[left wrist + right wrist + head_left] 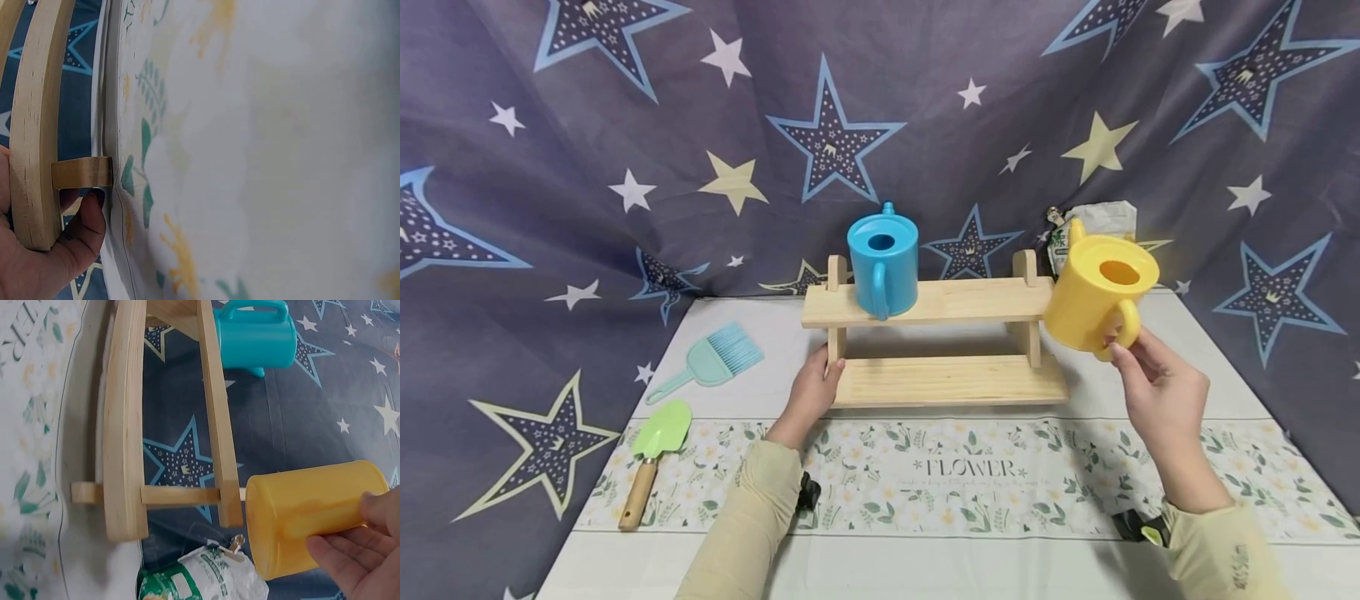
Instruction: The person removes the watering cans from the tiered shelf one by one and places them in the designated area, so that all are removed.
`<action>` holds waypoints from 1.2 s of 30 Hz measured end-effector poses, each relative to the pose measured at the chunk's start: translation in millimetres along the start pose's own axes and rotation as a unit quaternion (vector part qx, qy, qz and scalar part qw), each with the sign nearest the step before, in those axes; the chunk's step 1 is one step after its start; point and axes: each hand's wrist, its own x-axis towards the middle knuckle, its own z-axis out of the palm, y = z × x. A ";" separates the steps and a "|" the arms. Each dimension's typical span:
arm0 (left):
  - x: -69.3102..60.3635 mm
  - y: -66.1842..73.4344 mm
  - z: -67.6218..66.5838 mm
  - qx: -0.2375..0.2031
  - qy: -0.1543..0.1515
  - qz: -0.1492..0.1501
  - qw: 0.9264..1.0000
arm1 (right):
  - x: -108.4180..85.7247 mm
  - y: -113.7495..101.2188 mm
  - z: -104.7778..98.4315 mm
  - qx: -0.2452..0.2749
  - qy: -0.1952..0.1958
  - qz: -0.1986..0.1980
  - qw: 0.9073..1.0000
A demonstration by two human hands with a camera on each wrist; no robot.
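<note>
A two-tier wooden shelf [951, 382] stands on the table, and my left hand [812, 390] grips its left end around the lower board. That hand shows again in the left wrist view, with fingers about the board [36, 156]. On the upper board, toward the left, a blue watering can [898, 265] stands upright. My right hand [1167, 398] holds a yellow watering can [1078, 292] by its handle, slightly tilted, near the right end of the upper board. In the right wrist view the yellow can's body [300, 512] hides part of that hand's grip.
At the left lie a light-blue brush [709, 363] and a green trowel [662, 430] with a wooden handle. Behind the shelf's right end is a white and green bag [1105, 218]. A floral runner [955, 500] crosses the table; a starry curtain [925, 100] hangs behind.
</note>
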 end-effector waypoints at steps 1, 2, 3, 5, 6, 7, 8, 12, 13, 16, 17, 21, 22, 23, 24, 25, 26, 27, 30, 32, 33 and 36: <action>-0.4 0.6 -0.1 -0.001 0.001 0.001 1.000 | -0.5 1.2 -2.1 -0.003 0.001 0.004 1.000; -0.7 1.2 -0.2 -0.001 0.000 0.000 1.000 | -1.1 2.2 -4.3 -0.007 0.002 0.009 1.000; -1.0 1.8 -0.5 0.000 0.000 0.000 1.000 | -2.0 3.3 -6.7 -0.010 0.004 0.015 1.000; -1.5 3.0 -1.3 -0.001 -0.001 0.001 1.000 | -4.0 5.7 -10.9 -0.008 0.007 0.026 1.000; -1.5 3.7 -1.6 -0.001 -0.001 0.001 1.000 | -5.0 6.9 -12.9 -0.004 0.010 0.032 0.999; -1.3 4.0 -1.9 0.001 0.000 0.003 1.000 | -6.0 8.3 -15.0 -0.004 0.012 0.036 0.999; -1.1 4.0 -2.3 0.003 0.000 0.003 1.000 | -7.0 9.7 -16.8 -0.003 0.014 0.040 0.999; 0.2 3.2 -3.5 0.007 0.003 0.005 1.000 | -10.4 16.2 -22.9 -0.009 0.019 0.046 0.999; 0.4 2.8 -3.7 0.006 0.004 0.005 1.000 | -11.1 17.9 -24.0 -0.014 0.018 0.047 0.999; 1.0 1.0 -3.8 0.005 0.003 0.006 1.000 | -13.4 22.8 -26.6 -0.029 0.016 0.054 0.998; 1.2 0.2 -3.6 0.005 0.003 0.007 1.000 | -14.3 24.2 -27.2 -0.034 0.015 0.058 0.998; 1.4 -1.9 -2.7 0.006 0.002 0.007 1.000 | -17.9 30.4 -28.5 -0.049 0.009 0.078 0.996; 1.4 -2.2 -2.5 0.005 0.002 0.007 1.000 | -18.8 32.9 -28.5 -0.051 0.007 0.083 0.995; 1.2 -2.2 -2.3 0.004 0.002 0.006 1.000 | -19.8 35.1 -28.6 -0.053 0.005 0.087 0.995; 1.2 -2.1 -2.1 0.004 0.001 0.005 1.000 | -20.6 37.4 -28.5 -0.054 0.004 0.091 0.994; 1.1 -2.0 -2.1 0.004 0.000 0.005 1.000 | -21.6 40.2 -28.5 -0.055 0.002 0.093 0.994; 1.0 -1.7 -1.9 0.003 -0.001 0.005 1.000 | -22.5 43.0 -28.4 -0.055 0.001 0.097 0.994; 1.0 -1.5 -1.7 0.002 -0.002 0.004 1.000 | -23.5 45.6 -28.3 -0.055 0.000 0.098 0.994; 1.0 -1.0 -1.5 0.003 -0.005 0.004 1.000 | -26.1 51.6 -28.0 -0.058 -0.003 0.109 0.992; 1.0 -0.7 -1.1 0.003 -0.005 0.004 1.000 | -27.3 55.1 -27.6 -0.057 -0.006 0.116 0.992; 1.0 -0.7 -1.1 0.003 -0.005 0.004 1.000 | -28.0 56.2 -27.3 -0.058 -0.008 0.121 0.991; 1.0 -0.5 -0.4 0.000 -0.004 0.002 1.000 | -31.0 61.9 -26.1 -0.055 -0.020 0.135 0.989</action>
